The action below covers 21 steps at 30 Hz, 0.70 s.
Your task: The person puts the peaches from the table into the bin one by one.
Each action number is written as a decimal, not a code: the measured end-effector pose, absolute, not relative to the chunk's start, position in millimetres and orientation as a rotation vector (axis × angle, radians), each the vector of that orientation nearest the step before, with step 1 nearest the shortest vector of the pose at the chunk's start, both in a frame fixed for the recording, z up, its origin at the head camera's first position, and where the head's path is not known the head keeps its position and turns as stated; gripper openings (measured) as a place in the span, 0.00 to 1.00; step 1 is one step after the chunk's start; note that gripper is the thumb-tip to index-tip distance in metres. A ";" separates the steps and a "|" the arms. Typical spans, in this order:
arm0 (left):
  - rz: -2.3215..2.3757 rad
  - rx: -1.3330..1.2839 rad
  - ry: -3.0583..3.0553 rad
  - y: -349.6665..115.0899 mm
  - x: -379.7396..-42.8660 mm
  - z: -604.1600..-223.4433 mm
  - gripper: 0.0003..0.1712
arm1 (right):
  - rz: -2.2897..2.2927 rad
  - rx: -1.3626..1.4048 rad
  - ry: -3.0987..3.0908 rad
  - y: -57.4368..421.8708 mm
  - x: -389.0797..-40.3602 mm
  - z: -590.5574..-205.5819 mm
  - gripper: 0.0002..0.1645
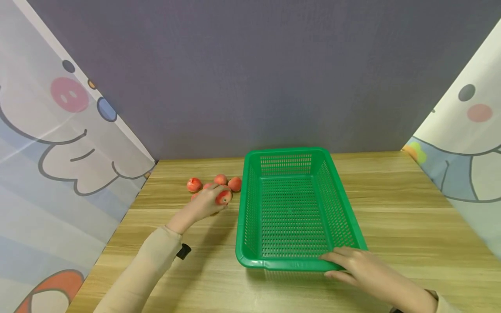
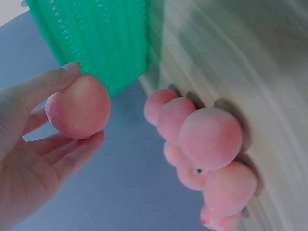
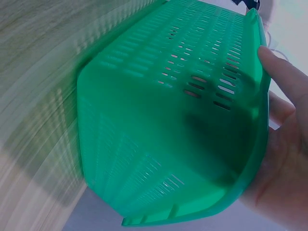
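Peaches (image 2: 211, 138) lie in a loose cluster on the wooden table (image 1: 219, 291), in the far left part of the work area and near the left side of the green basket (image 1: 289, 264). The basket stands upright, open side up, its long sides running from near to far. One separate peach, the held peach (image 2: 79, 107), is in the left hand (image 1: 203, 204): thumb and fingers are set around it, spread only to the width of the fruit. In the left wrist view it is apart from the cluster and appears to be off the table. The right hand (image 1: 354, 265) grips the basket at its near right corner, rim between thumb and fingers, probably for steadiness.

Progress: early stage, judged from the present layout, with the work taken as loading the basket. Done: one peach is picked up; the basket is within reach and held. Not yet done: transfer of the held peach over the left rim and its release. No peach shows on the basket floor. Remaining after that: the cluster, of which seven can be counted in the left wrist view; others may be hidden.
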<state>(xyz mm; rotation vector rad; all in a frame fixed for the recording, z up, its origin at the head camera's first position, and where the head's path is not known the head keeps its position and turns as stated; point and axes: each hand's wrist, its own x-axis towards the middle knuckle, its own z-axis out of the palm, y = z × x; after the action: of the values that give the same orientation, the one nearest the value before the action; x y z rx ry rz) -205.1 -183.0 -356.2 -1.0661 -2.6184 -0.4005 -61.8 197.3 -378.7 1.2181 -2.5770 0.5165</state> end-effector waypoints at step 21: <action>-0.588 -0.962 -2.888 -162.9 -222.6 -314.7 0.25 | 0.531 1.232 -2.546 196.3 -62.4 -378.9 0.15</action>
<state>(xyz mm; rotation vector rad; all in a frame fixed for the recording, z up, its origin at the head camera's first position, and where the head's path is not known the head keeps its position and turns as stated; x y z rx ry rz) -222.6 -162.9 -314.7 -0.9619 -2.8877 -0.5878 -62.4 196.3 -378.9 1.2320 -2.5464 0.5313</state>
